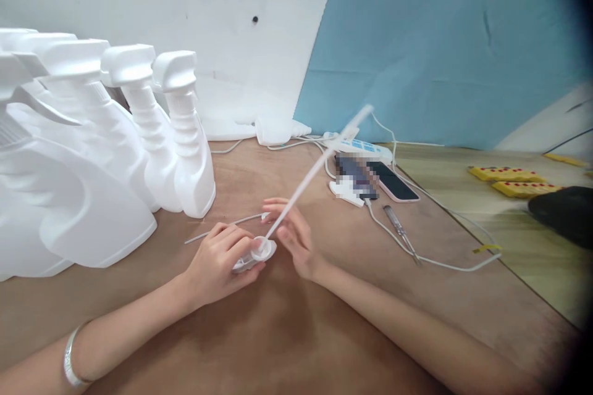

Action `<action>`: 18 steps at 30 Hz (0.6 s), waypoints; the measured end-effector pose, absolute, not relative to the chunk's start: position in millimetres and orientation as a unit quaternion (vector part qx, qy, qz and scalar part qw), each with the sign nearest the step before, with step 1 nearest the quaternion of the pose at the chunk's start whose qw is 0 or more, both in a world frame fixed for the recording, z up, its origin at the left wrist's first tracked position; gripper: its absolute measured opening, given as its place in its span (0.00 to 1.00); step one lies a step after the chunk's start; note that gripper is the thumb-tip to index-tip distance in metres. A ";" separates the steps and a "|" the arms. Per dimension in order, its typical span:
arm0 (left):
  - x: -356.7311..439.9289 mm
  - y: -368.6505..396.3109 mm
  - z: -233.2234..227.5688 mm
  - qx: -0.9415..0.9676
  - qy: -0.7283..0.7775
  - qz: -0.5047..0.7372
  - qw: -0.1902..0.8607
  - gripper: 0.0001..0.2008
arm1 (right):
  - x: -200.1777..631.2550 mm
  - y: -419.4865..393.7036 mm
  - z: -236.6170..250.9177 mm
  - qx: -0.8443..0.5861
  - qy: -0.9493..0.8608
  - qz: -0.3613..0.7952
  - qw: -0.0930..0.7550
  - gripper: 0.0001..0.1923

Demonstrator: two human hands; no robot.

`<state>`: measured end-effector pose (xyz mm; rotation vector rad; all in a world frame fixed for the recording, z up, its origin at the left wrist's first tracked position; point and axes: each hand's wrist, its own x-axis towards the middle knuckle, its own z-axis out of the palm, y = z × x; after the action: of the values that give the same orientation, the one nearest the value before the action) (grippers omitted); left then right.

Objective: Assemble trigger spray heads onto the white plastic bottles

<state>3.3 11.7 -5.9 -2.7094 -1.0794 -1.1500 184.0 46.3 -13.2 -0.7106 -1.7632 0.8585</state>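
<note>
At centre of the brown wooden tabletop (287, 333), both hands meet just above the surface. Left hand (220, 262) comes in from lower left, forearm low over the table, silver bangle (70, 361) on the wrist; fingers curled round a small white plastic sprayer cap (257, 253), palm facing down/right, cap pinched betw. thumb and fingers w/ its round opening turned up. Right hand (291, 231) comes in from lower right, forearm diagonal across the table; fingers half-curled, thumb and forefinger pinch the lower part of a long thin translucent white plastic dip tube (319, 163). Tube's bottom end sits in or at the cap opening (can't tell how deep); tube tilts up and to the right, top end blurred, above the power strip area.

A second thin white tube (222, 226) lies flat on the table just behind the left hand, apart from the cap.

Edges/room: left side blocked by a row of big white plastic spray bottles w/ trigger heads (115, 154), close to the left hand but not touching. Behind: white wall panel (162, 0) and blue sheet (440, 43). Right of the hands, near: white power strip (364, 148), pink-cased phone (396, 185), white cable (417, 253) snaking along the table, small metal tool (401, 231) on the cable. Table's right edge runs diagonally; beyond it yellow blocks w/ red dots (514, 180) and a dark object (563, 213), well apart. Bare table in front of the hands, toward the camera, betw. the forearms.
</note>
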 end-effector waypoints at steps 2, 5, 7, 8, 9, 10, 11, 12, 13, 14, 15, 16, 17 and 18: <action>3.1 12.0 -7.6 -0.864 -0.340 -0.372 0.004 0.06 | 192.3 67.9 -19.3 -0.363 -0.718 0.329 0.495 0.18; 3.7 12.4 -9.3 -0.863 -0.338 -0.375 -0.004 0.09 | 205.3 111.4 -30.1 -0.519 -0.719 0.223 0.404 0.19; 4.4 12.5 -9.6 -0.864 -0.339 -0.373 -0.010 0.10 | 209.5 142.1 -35.6 -0.548 -0.724 0.199 0.368 0.26; 4.7 12.4 -9.6 -0.863 -0.340 -0.372 -0.013 0.10 | 209.2 156.6 -37.3 -0.563 -0.725 0.184 0.351 0.30; 4.8 12.3 -9.5 -0.864 -0.342 -0.370 -0.016 0.10 | 207.4 170.4 -38.3 -0.577 -0.725 0.169 0.335 0.34; 4.9 12.1 -9.3 -0.864 -0.344 -0.367 -0.018 0.09 | 204.3 183.4 -38.7 -0.592 -0.723 0.153 0.321 0.38; 4.8 11.9 -9.2 -0.865 -0.346 -0.364 -0.020 0.09 | 200.2 195.7 -38.8 -0.606 -0.719 0.137 0.311 0.41; 4.6 11.7 -9.1 -0.866 -0.347 -0.360 -0.021 0.08 | 195.6 207.6 -38.6 -0.621 -0.712 0.122 0.303 0.43; 4.4 11.6 -9.0 -0.867 -0.348 -0.357 -0.022 0.08 | 191.0 219.1 -38.5 -0.635 -0.704 0.108 0.298 0.46; 4.2 11.5 -9.0 -0.868 -0.348 -0.354 -0.022 0.07 | 186.6 230.4 -38.4 -0.646 -0.697 0.095 0.295 0.48; 3.9 11.4 -9.0 -0.868 -0.348 -0.354 -0.021 0.07 | 182.7 241.2 -38.4 -0.655 -0.691 0.083 0.293 0.51; 3.7 11.4 -9.1 -0.868 -0.347 -0.354 -0.020 0.07 | 179.5 251.5 -38.5 -0.661 -0.687 0.073 0.292 0.52; 3.5 11.3 -9.3 -0.868 -0.347 -0.355 -0.019 0.07 | 176.9 261.1 -38.7 -0.665 -0.685 0.063 0.292 0.53; 3.4 11.3 -9.5 -0.868 -0.346 -0.356 -0.019 0.07 | 174.9 269.8 -38.8 -0.667 -0.683 0.055 0.292 0.53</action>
<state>3.4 11.3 -9.5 -2.7601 -1.1009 -1.1308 174.9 269.8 -38.8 -1.7781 -1.8212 0.1458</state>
